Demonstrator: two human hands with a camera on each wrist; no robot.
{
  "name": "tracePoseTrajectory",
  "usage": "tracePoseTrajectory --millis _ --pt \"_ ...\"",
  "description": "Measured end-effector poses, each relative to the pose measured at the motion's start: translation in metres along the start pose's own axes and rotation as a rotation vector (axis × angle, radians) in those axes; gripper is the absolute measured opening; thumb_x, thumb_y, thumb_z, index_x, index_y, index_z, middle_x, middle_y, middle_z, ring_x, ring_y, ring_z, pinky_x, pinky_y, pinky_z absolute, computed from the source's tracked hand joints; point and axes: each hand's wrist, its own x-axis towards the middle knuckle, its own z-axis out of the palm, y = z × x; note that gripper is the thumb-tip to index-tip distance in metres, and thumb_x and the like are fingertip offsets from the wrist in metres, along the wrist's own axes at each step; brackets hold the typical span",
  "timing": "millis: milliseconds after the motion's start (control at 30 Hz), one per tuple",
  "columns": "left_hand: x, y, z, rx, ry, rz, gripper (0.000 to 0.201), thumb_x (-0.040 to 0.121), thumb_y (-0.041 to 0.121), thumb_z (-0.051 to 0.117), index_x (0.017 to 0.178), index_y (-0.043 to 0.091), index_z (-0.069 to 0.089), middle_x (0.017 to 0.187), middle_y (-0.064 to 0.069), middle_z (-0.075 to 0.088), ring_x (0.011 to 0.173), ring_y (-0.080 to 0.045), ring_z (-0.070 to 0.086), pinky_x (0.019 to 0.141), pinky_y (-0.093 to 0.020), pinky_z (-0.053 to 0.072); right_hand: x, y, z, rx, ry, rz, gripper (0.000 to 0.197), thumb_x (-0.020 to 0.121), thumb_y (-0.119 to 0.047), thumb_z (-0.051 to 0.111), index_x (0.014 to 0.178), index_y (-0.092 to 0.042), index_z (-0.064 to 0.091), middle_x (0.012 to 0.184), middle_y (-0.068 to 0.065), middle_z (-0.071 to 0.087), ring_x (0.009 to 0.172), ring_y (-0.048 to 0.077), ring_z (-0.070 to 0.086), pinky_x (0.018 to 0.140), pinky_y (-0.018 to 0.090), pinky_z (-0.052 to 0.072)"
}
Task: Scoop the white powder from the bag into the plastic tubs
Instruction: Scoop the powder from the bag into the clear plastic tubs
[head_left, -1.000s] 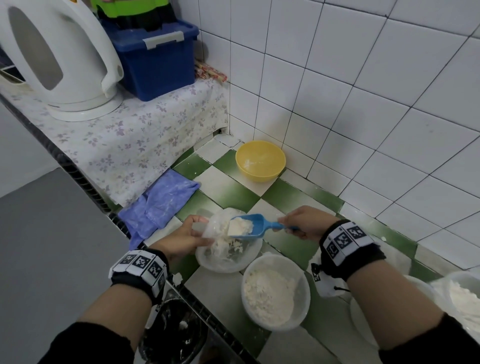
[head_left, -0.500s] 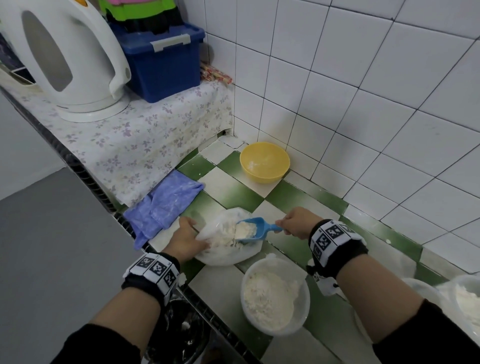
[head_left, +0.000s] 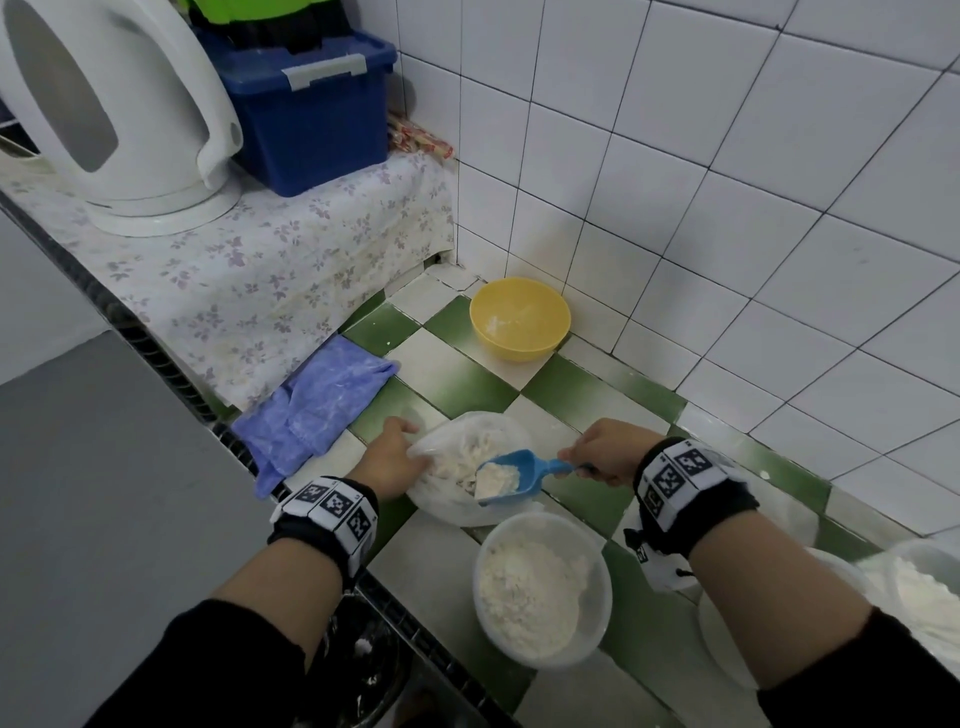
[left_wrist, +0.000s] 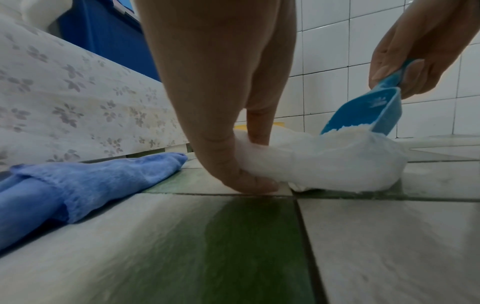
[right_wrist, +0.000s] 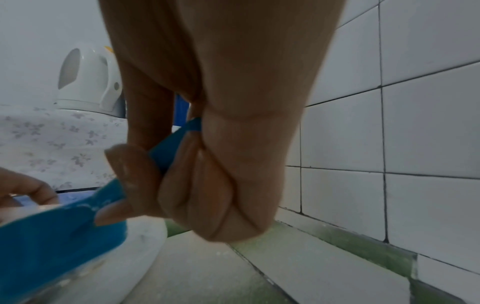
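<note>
A clear plastic bag of white powder lies on the green and white tiled counter. My left hand pinches its left edge between thumb and fingers. My right hand grips the handle of a blue scoop. The scoop carries a heap of powder and tilts down over the bag's near side. A round clear tub, about half full of powder, stands just in front of the bag.
A yellow bowl sits by the tiled wall. A blue cloth lies left of the bag. On the raised flowered shelf stand a white kettle and a blue box. More tubs with powder stand at the right edge.
The scoop has come out of the bag's middle with powder and moved toward the near tub, tilting down. My left hand has lowered the bag's edge toward the counter.
</note>
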Motion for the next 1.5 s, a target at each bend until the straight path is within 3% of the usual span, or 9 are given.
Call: tracePoseTrajectory --millis 267,367,533,733,900,1000,1133,1267,1500 --pt "-0.011 0.010 -0.007 -0.301 -0.341 0.038 0.042 0.090 0.004 0.065 0.122 0.021 0.043 0.121 -0.016 0.063 0.099 -0.026 0.064 0.088 -0.038 0.055 0.005 -0.001 0.010 -0.048 0.071 0.036 0.034 0.093 -0.029 0.054 0.102 0.001 0.069 0.064 0.001 0.051 0.053 0.013 0.041 0.051 0.021 0.034" --pt "-0.015 0.009 -0.013 -0.324 -0.350 0.127 0.054 0.088 -0.004 0.065 0.122 0.032 0.042 0.112 -0.018 0.065 0.099 -0.030 0.066 0.086 -0.041 0.057 0.004 -0.001 0.011 -0.041 0.061 0.036 0.034 0.094 -0.028 0.053 0.099 0.001 0.068 0.063 0.002 0.050 0.052 0.013 0.040 0.051 0.022 0.034" --pt "-0.014 0.005 -0.017 -0.214 -0.384 0.155 0.025 0.091 0.000 0.062 0.097 0.022 0.070 0.114 -0.012 0.066 0.104 -0.024 0.063 0.097 -0.040 0.051 0.003 0.001 0.011 -0.004 0.047 0.045 0.036 0.095 -0.030 0.052 0.101 0.001 0.070 0.061 0.001 0.050 0.052 0.014 0.040 0.052 0.023 0.034" --pt "-0.007 0.003 -0.008 -0.255 -0.442 0.040 0.028 0.095 0.002 0.057 0.110 0.023 0.066 0.129 -0.005 0.061 0.116 -0.022 0.060 0.105 -0.035 0.046 -0.002 -0.002 0.012 -0.005 0.025 0.048 0.033 0.095 -0.028 0.051 0.101 -0.002 0.070 0.061 0.000 0.050 0.051 0.013 0.039 0.051 0.022 0.035" --pt "-0.009 0.006 0.000 -0.449 -0.493 -0.041 0.032 0.097 -0.002 0.050 0.122 0.017 0.058 0.128 -0.014 0.060 0.098 -0.022 0.066 0.079 -0.025 0.057 -0.003 -0.006 0.018 -0.023 0.023 0.048 0.033 0.095 -0.030 0.051 0.098 -0.002 0.068 0.062 0.001 0.050 0.051 0.014 0.040 0.052 0.023 0.036" --pt "-0.011 0.001 -0.001 -0.483 -0.438 -0.070 0.036 0.097 -0.002 0.050 0.129 0.013 0.054 0.125 -0.014 0.061 0.097 -0.022 0.065 0.077 -0.025 0.058 -0.002 -0.003 0.020 -0.019 0.023 0.051 0.030 0.095 -0.031 0.051 0.092 -0.005 0.066 0.061 0.001 0.049 0.051 0.014 0.040 0.052 0.023 0.036" --pt "-0.011 -0.010 -0.011 -0.390 -0.324 -0.067 0.039 0.098 0.003 0.053 0.136 0.009 0.050 0.131 -0.016 0.058 0.109 -0.025 0.059 0.095 -0.036 0.051 -0.005 0.005 0.014 -0.006 0.050 0.080 0.030 0.095 -0.030 0.052 0.080 -0.007 0.065 0.059 0.001 0.048 0.050 0.014 0.039 0.051 0.022 0.035" --pt "-0.020 -0.013 -0.017 -0.250 -0.334 -0.068 0.036 0.099 0.020 0.056 0.134 0.015 0.051 0.123 -0.009 0.061 0.102 -0.019 0.060 0.086 -0.031 0.054 -0.009 0.009 0.006 -0.030 0.102 0.082 0.029 0.095 -0.029 0.053 0.073 -0.010 0.058 0.058 0.000 0.048 0.050 0.012 0.040 0.051 0.021 0.035" --pt "-0.028 0.015 -0.028 -0.044 -0.311 0.073 0.023 0.095 0.035 0.061 0.110 0.020 0.070 0.110 -0.001 0.071 0.102 -0.019 0.064 0.085 -0.029 0.050 -0.018 0.020 -0.004 0.109 0.079 0.060 0.028 0.094 -0.027 0.054 0.074 -0.009 0.061 0.060 0.001 0.047 0.052 0.013 0.037 0.052 0.024 0.033"
